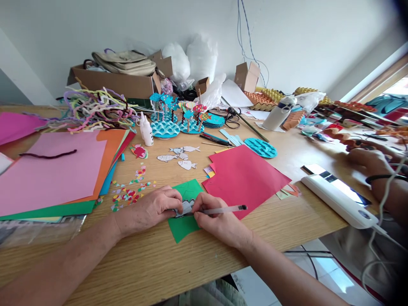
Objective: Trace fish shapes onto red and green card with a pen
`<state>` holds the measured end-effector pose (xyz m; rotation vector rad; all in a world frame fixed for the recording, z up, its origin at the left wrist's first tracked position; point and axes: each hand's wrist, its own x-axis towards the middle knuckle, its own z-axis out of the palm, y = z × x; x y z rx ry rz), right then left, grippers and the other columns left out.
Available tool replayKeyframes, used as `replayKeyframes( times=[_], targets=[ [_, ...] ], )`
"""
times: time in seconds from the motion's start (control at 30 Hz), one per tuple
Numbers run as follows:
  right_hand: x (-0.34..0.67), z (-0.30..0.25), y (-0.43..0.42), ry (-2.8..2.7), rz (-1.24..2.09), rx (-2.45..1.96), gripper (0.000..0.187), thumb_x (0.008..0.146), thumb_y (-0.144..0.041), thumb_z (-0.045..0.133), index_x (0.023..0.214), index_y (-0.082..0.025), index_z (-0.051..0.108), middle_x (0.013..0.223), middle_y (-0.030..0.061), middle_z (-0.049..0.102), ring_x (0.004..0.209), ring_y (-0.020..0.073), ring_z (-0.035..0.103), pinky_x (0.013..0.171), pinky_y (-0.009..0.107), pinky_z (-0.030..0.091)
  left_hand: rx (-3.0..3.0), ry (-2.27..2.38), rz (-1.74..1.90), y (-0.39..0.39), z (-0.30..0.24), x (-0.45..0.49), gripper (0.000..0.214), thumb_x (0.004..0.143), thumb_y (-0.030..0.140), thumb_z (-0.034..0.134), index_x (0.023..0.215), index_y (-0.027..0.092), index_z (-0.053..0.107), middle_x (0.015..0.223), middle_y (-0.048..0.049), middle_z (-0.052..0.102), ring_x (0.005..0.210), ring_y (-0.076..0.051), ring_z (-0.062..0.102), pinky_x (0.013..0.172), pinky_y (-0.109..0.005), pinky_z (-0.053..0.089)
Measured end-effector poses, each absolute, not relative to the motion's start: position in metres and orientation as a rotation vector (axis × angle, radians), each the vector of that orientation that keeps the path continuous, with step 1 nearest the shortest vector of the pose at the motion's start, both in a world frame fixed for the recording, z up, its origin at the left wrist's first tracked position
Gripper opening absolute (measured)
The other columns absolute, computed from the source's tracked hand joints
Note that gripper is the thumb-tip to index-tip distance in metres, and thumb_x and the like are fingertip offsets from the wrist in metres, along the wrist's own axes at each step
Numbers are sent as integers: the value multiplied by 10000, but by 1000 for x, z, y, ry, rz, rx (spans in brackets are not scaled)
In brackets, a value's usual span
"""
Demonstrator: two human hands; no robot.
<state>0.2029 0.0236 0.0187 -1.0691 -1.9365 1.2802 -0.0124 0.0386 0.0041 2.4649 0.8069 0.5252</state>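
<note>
My right hand grips a pen with a pale barrel and a dark end, its tip down at a grey-white paper cutout. With bent fingers, my left hand holds that cutout down on a piece of green paper. The cutout looks like a fish, though the fingers hide part of it. Thin drawn lines show on the upper part of the green sheet. Beyond the hands lie several white paper fish cutouts. Red paper lies to the right of the green piece.
Coloured paper sheets are stacked at left, near confetti dots. Behind stand a glue bottle, blue wave-shaped fish models and a heap of pipe cleaners. At right are a white corded device and another person's hand.
</note>
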Motion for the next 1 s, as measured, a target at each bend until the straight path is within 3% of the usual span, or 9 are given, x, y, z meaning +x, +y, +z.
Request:
replayKeyframes(
  times=[0.23, 0.5, 1.0],
  targets=[
    [198, 21, 17, -2149, 1074, -1087, 119, 712, -84, 480, 689, -200, 469, 587, -72, 451, 513, 75, 397, 478, 177, 293, 2473, 795, 516, 39, 3, -13, 219, 977, 307, 449, 916, 217, 639, 967, -20, 615, 883, -163, 547, 796, -272, 386],
    [197, 20, 16, -2173, 1043, -1067, 113, 718, -94, 476, 699, -204, 462, 590, -68, 448, 511, 81, 411, 487, 181, 303, 2477, 809, 499, 38, 6, -12, 99, 934, 195, 539, 925, 214, 635, 980, -3, 615, 900, -160, 540, 812, -266, 364],
    [198, 18, 17, -2195, 1014, -1045, 117, 707, -87, 480, 692, -201, 465, 578, -66, 446, 502, 79, 384, 483, 178, 295, 2495, 803, 499, 37, 5, -13, 120, 949, 222, 508, 935, 211, 627, 980, -8, 605, 911, -166, 522, 819, -264, 361]
  ],
)
